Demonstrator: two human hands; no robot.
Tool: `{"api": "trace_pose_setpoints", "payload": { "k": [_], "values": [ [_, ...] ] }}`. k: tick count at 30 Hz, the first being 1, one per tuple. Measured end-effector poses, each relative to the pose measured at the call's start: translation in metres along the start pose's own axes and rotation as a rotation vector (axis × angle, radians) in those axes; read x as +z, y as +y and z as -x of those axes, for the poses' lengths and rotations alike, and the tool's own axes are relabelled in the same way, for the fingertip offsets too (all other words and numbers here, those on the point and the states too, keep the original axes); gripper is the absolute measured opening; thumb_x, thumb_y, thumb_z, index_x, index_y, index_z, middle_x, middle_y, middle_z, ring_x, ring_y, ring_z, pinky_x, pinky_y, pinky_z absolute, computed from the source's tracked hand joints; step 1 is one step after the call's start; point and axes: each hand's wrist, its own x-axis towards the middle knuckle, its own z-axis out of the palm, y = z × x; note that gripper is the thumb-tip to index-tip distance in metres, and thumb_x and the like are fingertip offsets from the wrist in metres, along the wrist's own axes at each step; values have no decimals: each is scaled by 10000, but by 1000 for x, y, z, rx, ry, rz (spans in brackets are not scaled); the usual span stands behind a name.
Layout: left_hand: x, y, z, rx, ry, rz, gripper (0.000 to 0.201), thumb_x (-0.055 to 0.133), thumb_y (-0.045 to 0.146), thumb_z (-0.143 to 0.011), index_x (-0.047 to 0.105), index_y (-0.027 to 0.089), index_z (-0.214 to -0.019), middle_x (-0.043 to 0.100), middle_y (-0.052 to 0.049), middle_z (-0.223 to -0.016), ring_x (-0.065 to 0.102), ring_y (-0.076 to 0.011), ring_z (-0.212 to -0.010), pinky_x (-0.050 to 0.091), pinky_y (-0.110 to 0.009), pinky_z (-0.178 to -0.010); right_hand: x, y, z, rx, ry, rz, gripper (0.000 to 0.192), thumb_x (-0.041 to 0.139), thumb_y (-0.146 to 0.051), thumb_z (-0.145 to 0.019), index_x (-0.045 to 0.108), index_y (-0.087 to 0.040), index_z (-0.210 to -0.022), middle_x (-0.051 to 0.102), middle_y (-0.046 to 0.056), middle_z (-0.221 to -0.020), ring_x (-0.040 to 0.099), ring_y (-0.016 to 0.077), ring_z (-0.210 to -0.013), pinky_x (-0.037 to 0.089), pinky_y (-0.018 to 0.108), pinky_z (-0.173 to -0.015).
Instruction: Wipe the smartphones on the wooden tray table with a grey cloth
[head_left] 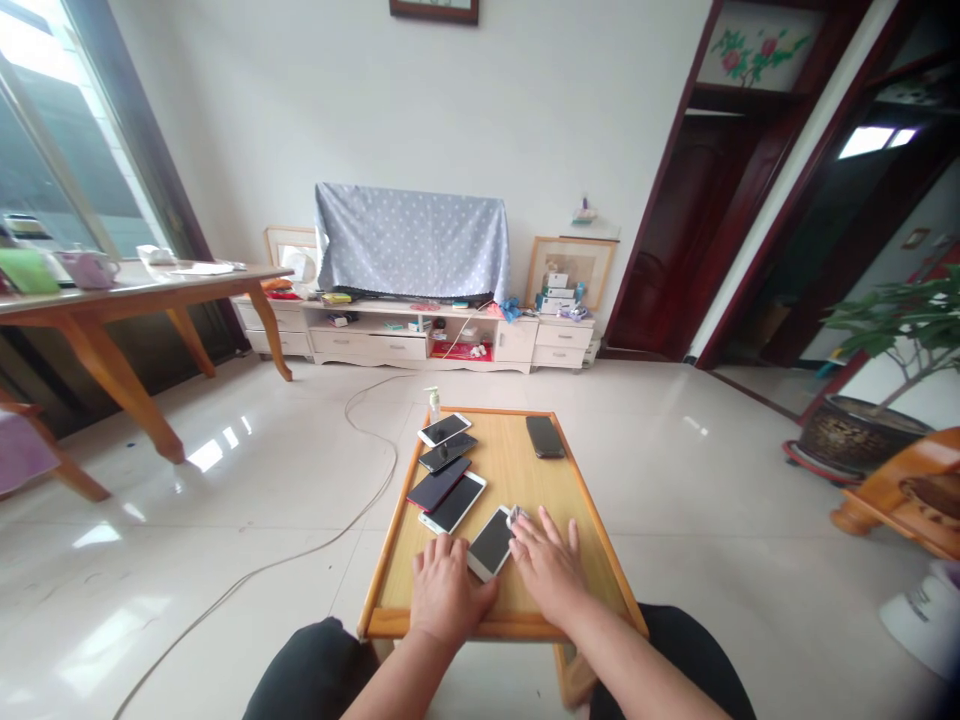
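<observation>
Found at the near part of a small wooden table point(525, 470): a white-framed phone point(491, 543), screen up, set at a slant between left hand point(446, 590) and right hand point(551, 570). Observed left hand at the lower left of this phone, with fingers half bent and thumb apart, close to the bottom corner; cannot tell a firm grip from light contact. Observed right hand at the upper right, outer fingers spread wide, inner fingers at a small crumpled cloth point(517, 516) by the phone's top end; cannot tell pinching from pressing.

Counted along the left side of the same table: a white phone point(459, 503), partly beneath a red-edged phone point(439, 484); farther off, a black phone point(448, 453) and another white-framed phone point(444, 430). Noted near the right rim, well apart from the others: a dark phone point(545, 437).

Containers inspected. By the far left corner, a pump bottle point(434, 404); cannot tell its fill. Against the wall, a pale cabinet point(367, 347) with closed drawers, small boxes in an open shelf, and small white items over red material in a lower compartment. On its right end, stacked white boxes point(557, 290), contents hidden. At right, a dark patterned pot point(855, 440) with a leafy plant point(900, 345) growing inside. On the larger table point(195, 287) at left, a pink mug point(88, 268), interior out of sight.
</observation>
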Motion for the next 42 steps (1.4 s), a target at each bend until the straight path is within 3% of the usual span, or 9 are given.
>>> {"api": "trace_pose_setpoints", "payload": {
  "k": [2, 7, 14, 19, 24, 30, 36, 39, 42],
  "values": [
    [0, 1, 1, -2, 2, -5, 452, 604, 551, -785, 633, 236, -1108, 587, -96, -1135, 487, -304, -1121, 322, -419, -947, 1, -3, 5, -6, -1, -23, 496, 236, -480, -1046, 524, -338, -1423, 480, 18, -1507, 247, 307, -1490, 49, 704, -1162],
    [1, 1, 2, -9, -11, 1, 396, 607, 466, -807, 626, 243, -1134, 590, -89, -1148, 500, -278, -1092, 336, -387, -928, 9, -19, 33, -204, -17, -112, 452, 276, -454, -1049, 474, -384, -1449, 474, -5, -1511, 319, 260, -1466, 114, 634, -1199],
    [-2, 12, 3, -14, 26, -40, 441, 644, 527, -757, 656, 234, -1087, 610, -96, -1126, 515, -303, -1103, 356, -407, -927, 2, 8, 11, 49, 91, -53, 485, 258, -471, -1041, 542, -333, -1408, 502, 18, -1488, 299, 335, -1467, 107, 722, -1153],
    [-3, 17, 2, -37, 20, -50, 442, 637, 542, -743, 667, 234, -1058, 630, -105, -1120, 551, -306, -1092, 370, -414, -914, 10, 15, 22, -19, 123, -95, 459, 294, -469, -1033, 518, -371, -1421, 519, -2, -1475, 342, 327, -1448, 155, 699, -1161],
    [-7, 18, -5, -97, -20, -11, 444, 629, 590, -712, 670, 227, -963, 675, -100, -1045, 608, -311, -1023, 383, -414, -882, 19, 34, 33, 50, 185, -122, 451, 328, -448, -1021, 554, -347, -1398, 570, 14, -1429, 336, 369, -1441, 176, 723, -1140],
    [-14, 23, -12, -182, -106, 54, 450, 586, 649, -734, 646, 236, -903, 719, -72, -995, 648, -270, -959, 394, -377, -844, 26, 49, 35, 21, 328, -176, 388, 392, -355, -989, 670, -269, -1246, 618, 60, -1368, 487, 312, -1326, 309, 580, -1146],
    [-16, 31, -12, -249, -152, 131, 471, 558, 692, -739, 627, 251, -887, 737, -59, -953, 668, -278, -944, 410, -380, -839, 17, 46, 43, 24, 486, -369, 334, 412, -357, -975, 667, -247, -1159, 679, 110, -1187, 628, 270, -1101, 506, 435, -966],
    [-16, 38, -12, -288, -168, 167, 480, 544, 702, -740, 615, 252, -890, 740, -61, -967, 675, -298, -953, 420, -397, -840, 14, 36, 42, 90, 413, -564, 329, 415, -409, -972, 653, -244, -1129, 701, 99, -1091, 677, 241, -978, 550, 366, -861],
    [-14, 45, -12, -286, -160, 191, 530, 516, 744, -737, 599, 244, -893, 739, -80, -978, 674, -325, -974, 421, -429, -854, 10, 22, 32, 179, 255, -716, 400, 458, -472, -950, 601, -234, -1237, 725, 78, -995, 700, 240, -913, 561, 350, -801]
  ]
}}
